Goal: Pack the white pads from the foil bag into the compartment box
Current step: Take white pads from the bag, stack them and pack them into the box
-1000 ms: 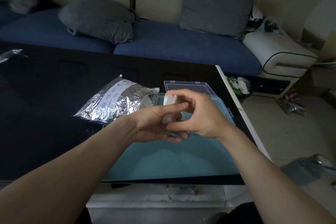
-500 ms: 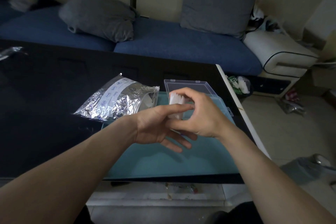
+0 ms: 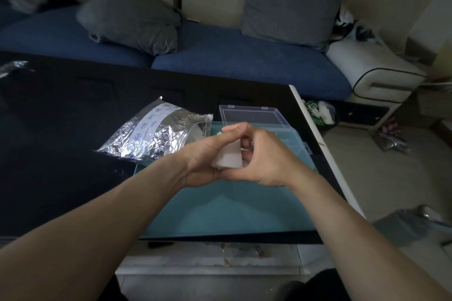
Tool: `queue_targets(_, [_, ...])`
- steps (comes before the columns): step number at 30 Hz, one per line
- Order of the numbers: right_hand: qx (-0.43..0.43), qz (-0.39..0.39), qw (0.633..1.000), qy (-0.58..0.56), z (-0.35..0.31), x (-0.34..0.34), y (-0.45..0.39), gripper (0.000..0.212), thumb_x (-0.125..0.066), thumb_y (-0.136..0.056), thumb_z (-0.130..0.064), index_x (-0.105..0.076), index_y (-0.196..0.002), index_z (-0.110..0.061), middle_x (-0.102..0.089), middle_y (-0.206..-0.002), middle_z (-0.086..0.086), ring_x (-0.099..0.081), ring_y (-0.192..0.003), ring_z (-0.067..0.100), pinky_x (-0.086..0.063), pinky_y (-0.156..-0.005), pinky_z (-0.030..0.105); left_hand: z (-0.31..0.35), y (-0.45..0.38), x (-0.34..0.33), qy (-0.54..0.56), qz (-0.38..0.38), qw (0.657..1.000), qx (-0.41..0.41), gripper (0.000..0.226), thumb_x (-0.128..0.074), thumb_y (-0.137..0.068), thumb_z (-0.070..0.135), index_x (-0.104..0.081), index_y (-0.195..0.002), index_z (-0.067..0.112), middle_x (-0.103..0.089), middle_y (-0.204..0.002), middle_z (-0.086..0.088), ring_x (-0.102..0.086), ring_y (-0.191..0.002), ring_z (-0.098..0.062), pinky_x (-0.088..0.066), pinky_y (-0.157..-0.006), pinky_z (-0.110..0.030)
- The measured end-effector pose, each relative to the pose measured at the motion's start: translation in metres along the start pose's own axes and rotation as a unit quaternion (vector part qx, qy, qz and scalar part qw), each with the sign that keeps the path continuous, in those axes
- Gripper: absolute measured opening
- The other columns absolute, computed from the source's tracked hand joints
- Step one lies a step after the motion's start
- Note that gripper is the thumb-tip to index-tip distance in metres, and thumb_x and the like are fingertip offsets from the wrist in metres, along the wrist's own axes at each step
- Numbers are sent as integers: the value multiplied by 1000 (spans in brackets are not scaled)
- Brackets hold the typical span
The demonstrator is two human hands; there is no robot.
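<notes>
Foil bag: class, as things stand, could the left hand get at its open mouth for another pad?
Probably not straight away. The left hand and right hand both hold a white pad. Once freed, the path to the foil bag beside it looks unobstructed.

Your left hand [image 3: 203,161] and right hand [image 3: 264,156] meet mid-frame, fingers curled, index tips touching above; both forearms extended forward, converging toward the grip.

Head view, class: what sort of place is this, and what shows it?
Most likely a home living room: a blue sofa with grey cushions stands behind a low black table.
</notes>
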State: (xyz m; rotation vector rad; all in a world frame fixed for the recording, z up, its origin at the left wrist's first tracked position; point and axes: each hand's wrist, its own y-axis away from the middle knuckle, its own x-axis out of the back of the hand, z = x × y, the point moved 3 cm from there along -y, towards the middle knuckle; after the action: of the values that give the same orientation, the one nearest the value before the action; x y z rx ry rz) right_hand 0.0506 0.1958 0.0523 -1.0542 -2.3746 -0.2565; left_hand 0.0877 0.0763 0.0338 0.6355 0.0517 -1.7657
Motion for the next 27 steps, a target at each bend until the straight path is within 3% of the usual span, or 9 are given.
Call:
queue_targets(2, [7, 7, 1000, 10, -1, 0, -1, 66, -97, -62, -18, -61, -118, -24, -68, -110, -5, -73, -94, 8, -60, -88, 35, 1, -1, 1, 20, 20, 1000, -7, 41, -60, -84, 54, -67, -99, 16, -66, -89, -2, -67, -80, -16, -54, -75, -31])
queue_targets(5, [21, 25, 998, 59, -6, 1, -1, 69, -98, -59, -25, -61, -117, -21, -59, -115, -5, -70, -92, 2, -58, -83, 20, 3, -2, 1, 49, 30, 998, -22, 46, -62, -83, 56, -70, -104, 16, -67, -90, -6, -69, -81, -20, -55, -75, -36])
queue_targets(8, [17, 29, 997, 64, -7, -3, -3, 73, -99, -56, -24, -62, -120, -18, -57, -116, -5, -70, -88, 1, -57, -74, 17, 2, -4, 0, 65, 43, 997, -22, 45, -63, -85, 55, -68, -102, 14, -65, -84, -7, -65, -73, -19, -57, -66, -31])
queue_targets(12, [23, 48, 993, 103, -6, -4, -5, 70, -99, -56, -31, -54, -110, -28, -55, -116, -5, -68, -91, 6, -60, -77, 25, 0, -5, -1, 52, 35, 998, -10, 38, -64, -82, 53, -74, -92, 17, -68, -85, -4, -66, -75, -17, -55, -68, -30])
queue_targets(16, [-4, 44, 982, 183, -8, 0, -2, 82, -93, -63, -41, -47, -127, -20, -41, -126, -8, -58, -96, 5, -47, -73, 7, -3, -9, 8, 22, 49, 998, -12, 50, -77, -79, 45, -61, -114, 13, -61, -85, -3, -60, -68, -13, -55, -57, -27])
queue_targets(18, [-18, 42, 982, 182, -8, 0, -1, 79, -94, -61, -44, -50, -122, -21, -46, -128, -6, -64, -92, 8, -53, -75, 16, -4, -9, 8, 9, 30, 999, -11, 42, -75, -82, 39, -60, -108, 9, -60, -75, -2, -57, -62, -11, -53, -56, -22])
queue_targets(20, [-23, 44, 987, 150, -8, -1, 0, 70, -96, -59, -39, -49, -110, -27, -51, -125, -5, -69, -86, 10, -59, -74, 24, -3, -8, 7, 13, 17, 1000, -9, 34, -72, -80, 34, -63, -100, 8, -62, -73, -2, -56, -63, -10, -53, -58, -19])
queue_targets(24, [-46, 44, 985, 160, -10, 2, 3, 69, -94, -62, -37, -48, -113, -25, -54, -98, -16, -60, -76, -3, -49, -67, 11, -4, -10, 8, 31, 36, 999, -22, 31, -74, -78, 29, -64, -94, 5, -62, -75, -4, -56, -62, -11, -53, -56, -19])
queue_targets(27, [-54, 43, 983, 168, -10, 4, 3, 70, -96, -60, -37, -51, -112, -23, -56, -100, -14, -57, -72, -10, -47, -62, 5, -6, -11, 6, 26, 71, 997, -21, 39, -75, -80, 31, -64, -104, 3, -63, -80, -6, -58, -64, -13, -54, -54, -22])
